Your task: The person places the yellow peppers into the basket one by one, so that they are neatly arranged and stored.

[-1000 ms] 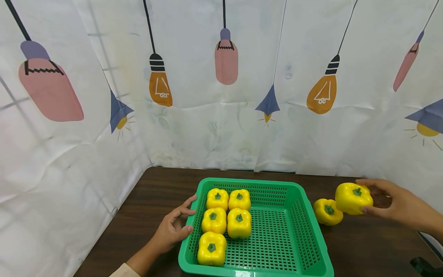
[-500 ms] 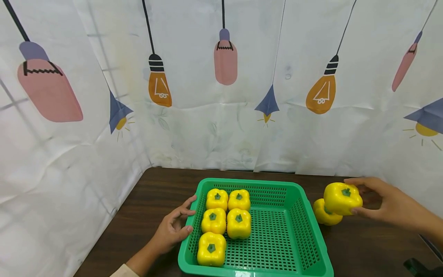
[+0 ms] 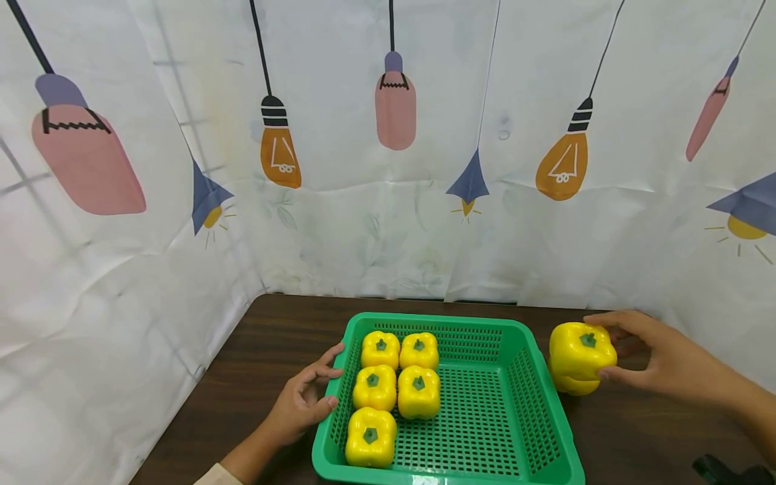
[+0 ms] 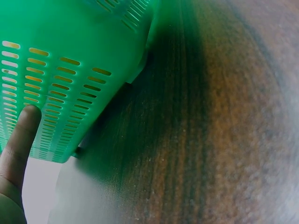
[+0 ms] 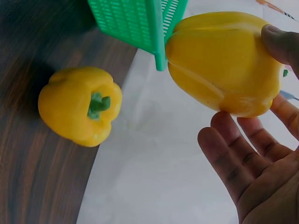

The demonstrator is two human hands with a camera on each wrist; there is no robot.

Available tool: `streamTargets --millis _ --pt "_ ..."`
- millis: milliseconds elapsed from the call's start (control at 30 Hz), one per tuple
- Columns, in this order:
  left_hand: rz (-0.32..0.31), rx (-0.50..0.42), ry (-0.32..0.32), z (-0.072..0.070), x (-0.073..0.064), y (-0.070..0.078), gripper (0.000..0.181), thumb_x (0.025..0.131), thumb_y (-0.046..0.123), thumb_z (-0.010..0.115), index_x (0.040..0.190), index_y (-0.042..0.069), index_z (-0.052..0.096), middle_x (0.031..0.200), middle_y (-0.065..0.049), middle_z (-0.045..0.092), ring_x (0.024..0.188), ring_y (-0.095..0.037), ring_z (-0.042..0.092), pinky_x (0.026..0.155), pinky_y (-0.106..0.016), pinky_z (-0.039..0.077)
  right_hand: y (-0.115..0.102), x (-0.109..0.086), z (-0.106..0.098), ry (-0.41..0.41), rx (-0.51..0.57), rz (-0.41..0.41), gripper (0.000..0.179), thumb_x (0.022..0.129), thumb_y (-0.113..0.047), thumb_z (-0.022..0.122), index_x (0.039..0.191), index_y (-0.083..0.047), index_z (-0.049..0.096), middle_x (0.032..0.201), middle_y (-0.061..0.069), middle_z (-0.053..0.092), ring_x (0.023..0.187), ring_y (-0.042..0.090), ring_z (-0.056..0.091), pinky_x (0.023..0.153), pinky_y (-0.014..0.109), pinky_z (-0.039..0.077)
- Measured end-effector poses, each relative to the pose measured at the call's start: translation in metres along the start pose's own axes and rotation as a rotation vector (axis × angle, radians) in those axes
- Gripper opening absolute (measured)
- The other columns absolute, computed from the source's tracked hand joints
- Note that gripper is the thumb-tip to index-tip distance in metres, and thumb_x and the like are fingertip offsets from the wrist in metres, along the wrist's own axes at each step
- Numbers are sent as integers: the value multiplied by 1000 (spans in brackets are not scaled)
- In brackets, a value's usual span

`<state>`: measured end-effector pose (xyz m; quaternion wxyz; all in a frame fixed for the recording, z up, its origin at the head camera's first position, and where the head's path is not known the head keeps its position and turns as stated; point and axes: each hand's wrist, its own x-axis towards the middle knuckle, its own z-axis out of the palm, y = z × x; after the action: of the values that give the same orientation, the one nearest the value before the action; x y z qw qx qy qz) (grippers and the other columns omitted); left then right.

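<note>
My right hand (image 3: 661, 360) pinches a glossy yellow bell pepper (image 3: 572, 347) between thumb and fingers, raised beside the green basket's right side. In the right wrist view this held pepper (image 5: 219, 60) lies sideways, its green stem just showing at the far end. Another yellow bell pepper (image 5: 67, 105) rests on the table; in the head view the held one mostly covers it. My left hand (image 3: 303, 397) rests against the left side of the green basket (image 3: 473, 404), and a straight finger (image 4: 21, 140) touches the slotted wall in the left wrist view.
Several yellow bell peppers (image 3: 374, 387) stand stems up in the basket's left part, in two columns. The dark wooden table (image 3: 267, 350) runs back to a white curtain (image 3: 364, 229) printed with lamps. A black object (image 3: 721, 468) shows at the lower right.
My right hand has moved left with its bell pepper, which now covers most of the one on the table. My left hand and the basket have stayed put.
</note>
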<state>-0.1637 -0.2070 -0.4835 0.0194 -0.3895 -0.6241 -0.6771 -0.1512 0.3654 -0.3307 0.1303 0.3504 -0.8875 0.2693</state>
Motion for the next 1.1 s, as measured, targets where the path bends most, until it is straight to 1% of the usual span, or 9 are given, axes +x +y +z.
streamTargets --millis 167,267,500,600,733,833,967,1100 --pt "14 18 -5 0 2 1 35 92 -19 54 127 -18 47 162 -34 21 150 -21 32 110 -33 43 -5 6 2 3 1 4 79 70 -4 94 139 -9 57 126 -5 59 94 7 64 77 17 55" --pt "1 14 0 0 1 1 35 92 -18 54 127 -17 47 162 -33 21 150 -21 32 110 -33 43 -9 10 4 4 8 5 78 71 -6 94 139 -10 57 124 -6 60 93 7 64 77 18 56" --pt "8 22 -3 -1 1 0 35 92 -19 54 126 -20 46 161 -35 20 151 -22 29 114 -31 37 -13 19 12 -7 41 -45 78 72 -6 93 141 -11 56 124 -4 62 95 8 65 81 17 54" --pt "8 21 -1 -1 1 0 35 92 -19 54 126 -19 46 161 -35 21 151 -22 30 114 -31 38 -16 22 15 -20 55 -28 78 74 -8 93 141 -13 55 123 -5 62 94 8 65 80 18 54" --pt "11 19 1 -1 2 0 35 92 -19 54 126 -19 47 161 -35 21 151 -22 29 114 -31 37 -22 25 20 -39 84 -1 75 77 -11 91 142 -15 54 122 -6 62 91 9 65 75 21 55" --pt "20 26 -3 -1 2 1 35 92 -19 53 126 -18 47 161 -35 21 151 -22 29 114 -30 37 -25 27 24 -52 104 11 72 79 -13 90 142 -17 54 124 -6 61 92 9 65 73 24 56" --pt "25 32 -4 -1 1 0 35 92 -20 52 127 -18 48 161 -35 21 151 -22 29 114 -30 37 -29 30 31 -78 129 44 68 83 -19 88 142 -21 54 127 -7 59 96 10 65 75 27 57" --pt "16 28 0 0 1 1 35 92 -19 53 126 -17 48 161 -34 22 152 -21 29 115 -29 35 -30 32 38 -97 118 61 64 85 -26 86 141 -24 55 128 -9 58 99 10 65 78 29 57"
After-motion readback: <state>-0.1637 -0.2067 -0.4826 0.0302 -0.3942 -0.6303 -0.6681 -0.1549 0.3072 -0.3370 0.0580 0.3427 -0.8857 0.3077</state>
